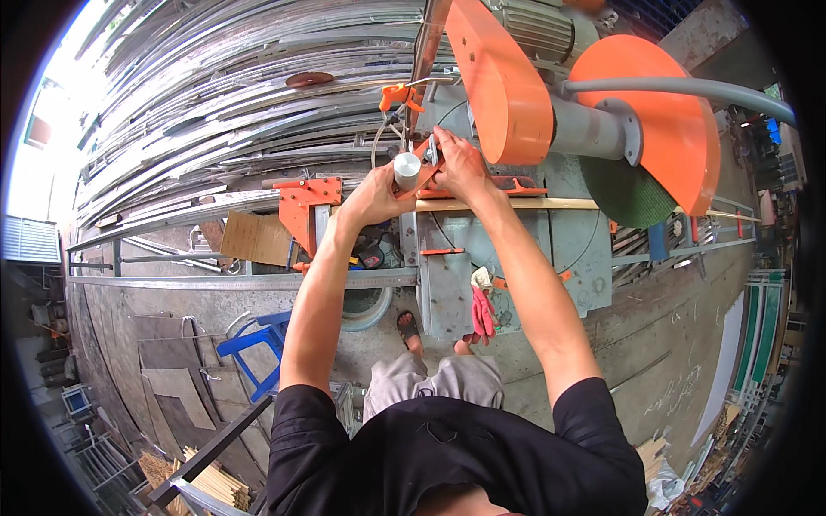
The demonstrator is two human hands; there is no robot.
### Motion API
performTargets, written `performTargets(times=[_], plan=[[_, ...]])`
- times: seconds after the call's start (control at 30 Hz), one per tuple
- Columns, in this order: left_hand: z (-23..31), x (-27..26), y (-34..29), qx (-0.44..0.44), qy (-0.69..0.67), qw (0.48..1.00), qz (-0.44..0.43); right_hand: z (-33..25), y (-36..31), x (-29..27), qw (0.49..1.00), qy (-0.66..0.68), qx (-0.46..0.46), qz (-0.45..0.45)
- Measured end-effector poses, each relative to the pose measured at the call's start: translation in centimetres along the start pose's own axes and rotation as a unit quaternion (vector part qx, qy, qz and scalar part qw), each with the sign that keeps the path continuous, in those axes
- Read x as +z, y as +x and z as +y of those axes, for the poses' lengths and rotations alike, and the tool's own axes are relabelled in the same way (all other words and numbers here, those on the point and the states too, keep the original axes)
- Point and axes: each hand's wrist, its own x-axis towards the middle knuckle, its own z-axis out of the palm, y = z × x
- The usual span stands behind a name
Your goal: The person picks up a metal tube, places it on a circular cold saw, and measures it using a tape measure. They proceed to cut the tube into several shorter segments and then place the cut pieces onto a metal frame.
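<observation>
- Two hands of mine work together: my left hand [372, 198] and my right hand [465, 168] meet left of the orange-guarded saw [508, 95].
- My left grip is closed on the lower end of an orange bar [425, 177]; my right grip is closed around its upper end, fingers beside a metal bolt [432, 151].
- That bar slants across, its long axis running from near my left fingers, away and to the right.
- A silver cylinder [407, 169] stands just beside the bar, between my hands, its round end facing up towards me; I cannot tell whether my left fingers hold it too.
- A round basin [387, 305] sits below the steel rail [344, 280], partly hidden by it and my forearm; I cannot make out any contents.
- Pink gloves [483, 314] lie on the grey worktop [592, 288], nearer my body.
- A pale strip [559, 204] runs left to right, reaching the green disc [632, 193].
</observation>
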Motion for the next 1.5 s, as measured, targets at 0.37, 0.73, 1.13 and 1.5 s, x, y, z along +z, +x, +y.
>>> performTargets(times=[0.37, 0.73, 1.13, 1.5], plan=[[-1.9, -2.2, 1.2, 0.002, 0.054, 0.995, -0.082, -1.6, 0.3, -0.8, 0.991, -0.089, 0.061, -0.081], [-0.5, -1.3, 0.5, 0.020, 0.070, 0.997, -0.022, -0.6, -0.3, -0.6, 0.994, -0.049, 0.048, -0.085], [-1.4, 0.2, 0.8, 0.008, 0.068, 0.997, 0.028, 4.8, -25.8, -7.8, 0.901, 0.265, 0.342, -0.017], [-14.9, 4.0, -3.7, 0.000, 0.388, 0.921, -0.028, 12.1, -58.0, -1.9, 0.829, -0.035, 0.546, -0.117]])
